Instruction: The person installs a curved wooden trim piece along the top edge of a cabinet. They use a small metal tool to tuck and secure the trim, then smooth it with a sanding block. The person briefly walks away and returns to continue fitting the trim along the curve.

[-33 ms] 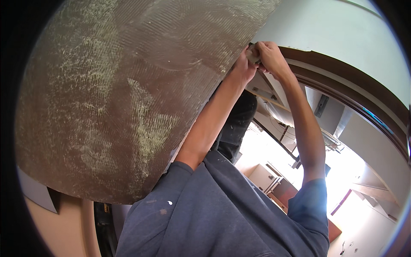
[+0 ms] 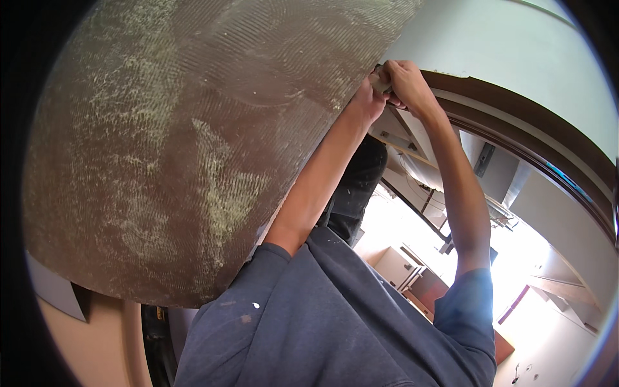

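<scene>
Both my hands meet near the top of the view, at the edge of a large brown sheet (image 2: 129, 180) with ridged, combed glue marks and pale streaks. My left hand (image 2: 371, 95) is closed against a small beige-grey piece (image 2: 381, 82) whose kind I cannot make out. Over the same piece curls my right hand (image 2: 405, 80), its fingers bent round it. Fingertips of both hands are partly hidden behind each other and the piece.
A pale panel (image 2: 477, 39) lies beyond the hands, bordered by a dark brown curved edge (image 2: 516, 109). Right of me are wooden framing, loose wires and a brightly lit area with a box-like cabinet (image 2: 393, 267). A black tool case (image 2: 157, 335) sits at the lower left.
</scene>
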`<state>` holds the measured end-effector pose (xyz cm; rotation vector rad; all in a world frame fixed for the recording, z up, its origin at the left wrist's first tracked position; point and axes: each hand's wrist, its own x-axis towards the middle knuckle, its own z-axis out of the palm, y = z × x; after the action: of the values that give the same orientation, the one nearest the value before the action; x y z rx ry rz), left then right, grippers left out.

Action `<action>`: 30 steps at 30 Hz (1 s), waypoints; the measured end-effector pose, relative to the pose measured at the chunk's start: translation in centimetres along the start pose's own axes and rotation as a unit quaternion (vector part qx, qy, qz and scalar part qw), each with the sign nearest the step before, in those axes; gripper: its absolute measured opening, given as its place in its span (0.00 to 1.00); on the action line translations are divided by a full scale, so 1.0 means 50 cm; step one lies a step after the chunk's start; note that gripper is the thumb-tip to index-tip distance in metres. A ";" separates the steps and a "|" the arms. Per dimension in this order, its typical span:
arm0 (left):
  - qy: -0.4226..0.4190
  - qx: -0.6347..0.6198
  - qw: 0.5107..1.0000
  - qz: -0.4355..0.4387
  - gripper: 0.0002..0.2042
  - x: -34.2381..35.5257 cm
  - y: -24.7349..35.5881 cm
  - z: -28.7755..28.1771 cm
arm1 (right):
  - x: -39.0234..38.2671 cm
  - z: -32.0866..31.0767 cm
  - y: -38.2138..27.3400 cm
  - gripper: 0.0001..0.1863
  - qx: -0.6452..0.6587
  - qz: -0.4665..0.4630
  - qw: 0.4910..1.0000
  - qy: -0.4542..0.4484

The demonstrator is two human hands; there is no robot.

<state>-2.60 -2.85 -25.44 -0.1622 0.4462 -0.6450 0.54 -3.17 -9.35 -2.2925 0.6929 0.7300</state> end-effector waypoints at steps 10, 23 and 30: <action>0.011 0.004 1.000 -0.002 0.17 0.022 0.055 0.010 | 0.077 0.007 -0.024 0.20 0.007 0.032 0.999 -0.032; -0.065 -0.039 0.994 -0.081 0.15 0.046 0.063 -0.027 | 0.087 0.011 0.014 0.20 0.044 0.006 0.999 0.016; -0.031 -0.042 0.998 -0.040 0.17 -0.024 0.050 -0.038 | 0.042 0.057 0.039 0.17 -0.129 -0.131 0.982 0.039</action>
<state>-2.93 -0.14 -27.41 -0.2805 0.4081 -0.6975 -0.09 -3.08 -13.35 -2.5956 0.3337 0.6383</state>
